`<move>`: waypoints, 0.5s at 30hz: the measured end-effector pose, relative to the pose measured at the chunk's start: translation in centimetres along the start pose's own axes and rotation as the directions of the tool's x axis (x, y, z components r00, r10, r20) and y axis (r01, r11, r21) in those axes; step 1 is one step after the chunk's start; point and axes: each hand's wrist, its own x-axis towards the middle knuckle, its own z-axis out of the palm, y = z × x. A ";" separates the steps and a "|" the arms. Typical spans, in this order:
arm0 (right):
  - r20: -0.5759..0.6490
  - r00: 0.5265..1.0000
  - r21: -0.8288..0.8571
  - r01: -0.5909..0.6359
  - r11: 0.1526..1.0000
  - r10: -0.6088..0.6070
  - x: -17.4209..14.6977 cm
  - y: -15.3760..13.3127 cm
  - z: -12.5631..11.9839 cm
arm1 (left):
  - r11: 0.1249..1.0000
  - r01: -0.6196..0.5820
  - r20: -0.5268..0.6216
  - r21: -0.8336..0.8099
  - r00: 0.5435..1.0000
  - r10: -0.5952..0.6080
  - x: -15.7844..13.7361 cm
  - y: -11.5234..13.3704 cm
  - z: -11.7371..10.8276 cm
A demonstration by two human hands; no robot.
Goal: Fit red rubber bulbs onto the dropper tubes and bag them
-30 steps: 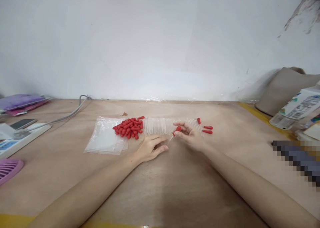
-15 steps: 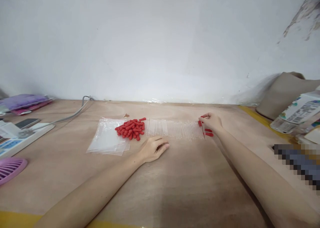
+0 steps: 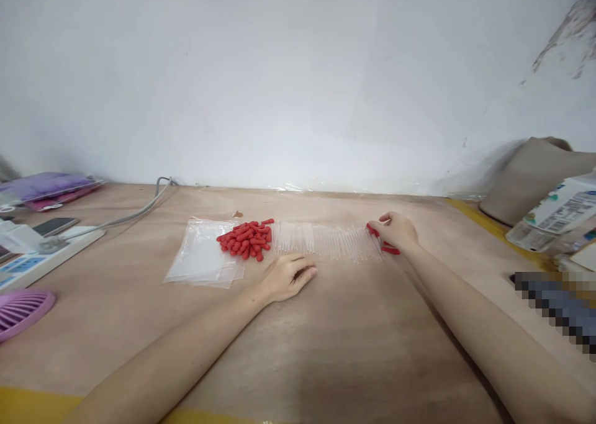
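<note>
My left hand (image 3: 288,277) rests on the wooden table, fingers loosely bent with a gap at the thumb, and holds nothing. Just beyond it lies a row of thin clear tubes (image 3: 321,241), side by side. At the row's right end my right hand (image 3: 395,230) pinches a red rubber bulb (image 3: 372,229), held close above the last tubes; whether a tube is fitted in it I cannot tell. Another red bulb (image 3: 391,250) lies under that hand, partly hidden. A heap of red bulbs (image 3: 244,241) sits left of the row, overlapping clear plastic bags (image 3: 195,256).
A power strip (image 3: 23,269) with a grey cable (image 3: 135,215), a phone (image 3: 56,226), a pink fan-like grille (image 3: 28,309) and purple packets (image 3: 46,188) are at the left. On the right stand a beige container (image 3: 521,175) and a labelled bottle (image 3: 559,210). A wall rises behind.
My right hand has shifted slightly, lowering over the red pieces and covering more of them. My left hand stays in place. The whole view has moved a little.
</note>
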 end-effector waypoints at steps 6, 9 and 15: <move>0.238 0.969 0.044 0.057 0.997 -0.066 0.3 3.3 -1.9 | 1.000 0.007 0.014 0.005 1.000 -0.007 0.1 0.1 0.0; 0.365 0.927 0.149 0.039 0.988 -0.091 0.5 4.7 -2.1 | 1.000 -0.004 -0.004 0.028 1.000 0.004 0.2 0.2 0.0; 0.372 0.921 0.191 0.049 0.980 -0.118 0.6 5.5 -1.3 | 0.974 0.091 -0.157 0.206 0.986 -0.059 0.4 0.0 -0.1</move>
